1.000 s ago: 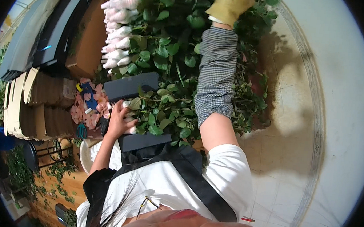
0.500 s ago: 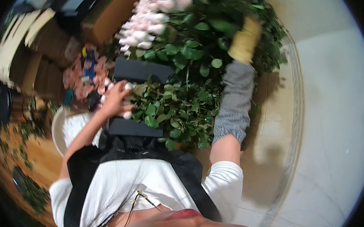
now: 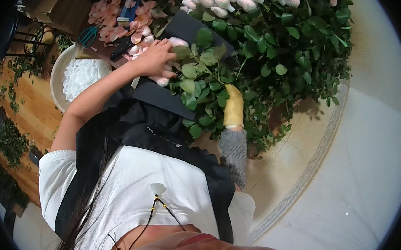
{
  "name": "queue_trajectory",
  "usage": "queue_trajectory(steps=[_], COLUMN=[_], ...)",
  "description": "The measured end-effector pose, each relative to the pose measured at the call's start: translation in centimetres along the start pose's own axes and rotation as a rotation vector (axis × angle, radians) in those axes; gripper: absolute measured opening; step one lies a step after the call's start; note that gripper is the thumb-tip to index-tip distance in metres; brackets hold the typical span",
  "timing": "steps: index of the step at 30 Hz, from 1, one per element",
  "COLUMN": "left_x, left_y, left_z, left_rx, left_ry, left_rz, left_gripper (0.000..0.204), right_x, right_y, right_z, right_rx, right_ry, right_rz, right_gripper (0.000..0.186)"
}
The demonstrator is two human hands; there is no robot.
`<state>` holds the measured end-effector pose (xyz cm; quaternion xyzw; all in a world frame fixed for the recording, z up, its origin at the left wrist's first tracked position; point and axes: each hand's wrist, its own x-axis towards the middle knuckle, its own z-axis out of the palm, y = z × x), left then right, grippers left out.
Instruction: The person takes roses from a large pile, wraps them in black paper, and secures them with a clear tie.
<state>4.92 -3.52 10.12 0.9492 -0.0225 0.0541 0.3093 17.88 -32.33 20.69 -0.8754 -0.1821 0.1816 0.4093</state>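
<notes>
My bare left hand (image 3: 156,59) lies over several rose heads (image 3: 161,80) in pale pink net sleeves, its fingers spread across them. These heads sit between a dark block (image 3: 188,29) on the far side and another dark block (image 3: 163,98) on the near side. Leafy rose stems (image 3: 203,85) stretch rightward from the heads. My right hand (image 3: 233,104), in a yellow glove with a grey checked oversleeve, is at the stems' right part. Its fingers are closed on a rose stem among the leaves, with the fingertips partly hidden.
Beyond lies a large pile of roses (image 3: 280,42) with netted heads. At the far left are loose pink petals (image 3: 106,16), teal scissors (image 3: 87,36) and a black tool (image 3: 120,49). A round tub (image 3: 57,80) contains white net sleeves (image 3: 84,77). Cut leaves litter the wooden floor (image 3: 37,127).
My right hand has come back from the far pile to the nearer stems. My left hand stays on the rose heads. The whole view has turned and shifted.
</notes>
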Motion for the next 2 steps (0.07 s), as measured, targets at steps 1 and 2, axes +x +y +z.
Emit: queue_trajectory(steps=[1,2], left_x=[-0.2,-0.3], left_y=[0.1,0.2], left_z=[0.0,0.0], left_rx=[-0.06,-0.074], left_ry=[0.007,0.002], left_rz=[-0.027,-0.053], left_gripper=[0.052,0.049], right_x=[0.4,0.9], right_y=[2.1,4.0], right_z=[1.2,1.0], right_rx=[-0.3,0.332], right_ry=[0.042,-0.108], right_rz=[-0.162,0.272], right_gripper=[0.034,0.036])
